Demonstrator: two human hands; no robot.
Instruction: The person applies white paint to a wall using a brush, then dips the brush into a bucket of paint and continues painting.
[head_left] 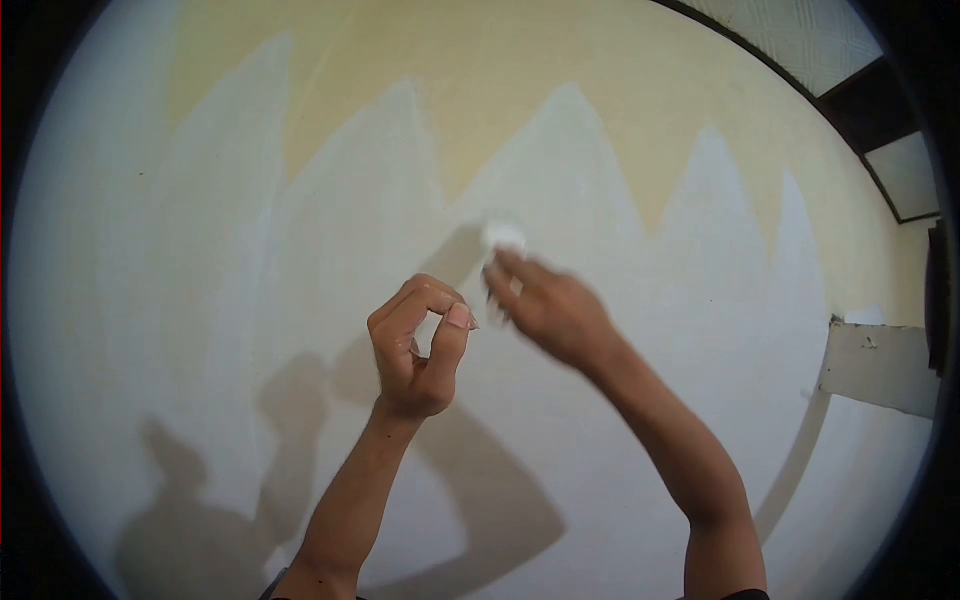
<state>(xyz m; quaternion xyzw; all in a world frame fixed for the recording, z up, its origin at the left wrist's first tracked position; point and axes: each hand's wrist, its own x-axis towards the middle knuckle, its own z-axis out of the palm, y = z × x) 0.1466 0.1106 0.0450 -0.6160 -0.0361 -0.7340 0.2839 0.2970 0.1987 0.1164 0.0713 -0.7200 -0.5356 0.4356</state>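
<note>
My right hand (545,305) is blurred by motion and presses a small white pad or cloth (503,236) against the wall (250,250), gripping it with the fingertips. My left hand (418,345) is raised beside it, a little lower and to the left, fingers curled in with thumb and forefinger near each other; nothing shows in it. The wall is white below, with pointed white patches rising into a pale yellow upper area (480,90).
A white bracket or board (880,365) juts from the wall at the right. A dark-framed ceiling panel or window (880,110) fills the upper right corner. Shadows of my arms and head fall on the lower wall.
</note>
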